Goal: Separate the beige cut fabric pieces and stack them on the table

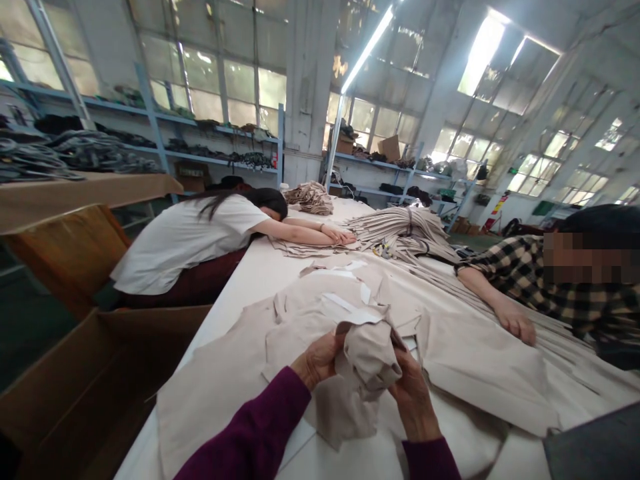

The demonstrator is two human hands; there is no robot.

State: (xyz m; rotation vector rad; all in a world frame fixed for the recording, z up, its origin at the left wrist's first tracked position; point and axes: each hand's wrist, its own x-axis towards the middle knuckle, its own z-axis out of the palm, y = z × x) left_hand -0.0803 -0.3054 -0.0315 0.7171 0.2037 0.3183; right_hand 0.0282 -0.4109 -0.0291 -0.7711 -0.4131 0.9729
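Note:
A bunched beige cloth piece (370,357) is held up over the table between my two hands. My left hand (323,357) grips its left side, the fingers partly hidden behind the fabric. On the right side my right hand (411,383) is closed on the same piece, its fingertips behind a fold. Beneath and beyond lie spread beige cloth panels (225,360) with white strips (345,303) on them. Another flat beige panel (480,363) rests to the right of my right hand.
Across the table, a person in white (195,233) leans over cloth at the left; a person in a checkered shirt (505,267) reaches in at the right. Long cloth bundles (400,230) lie at the far side. An open cardboard box (100,373) stands left of the table.

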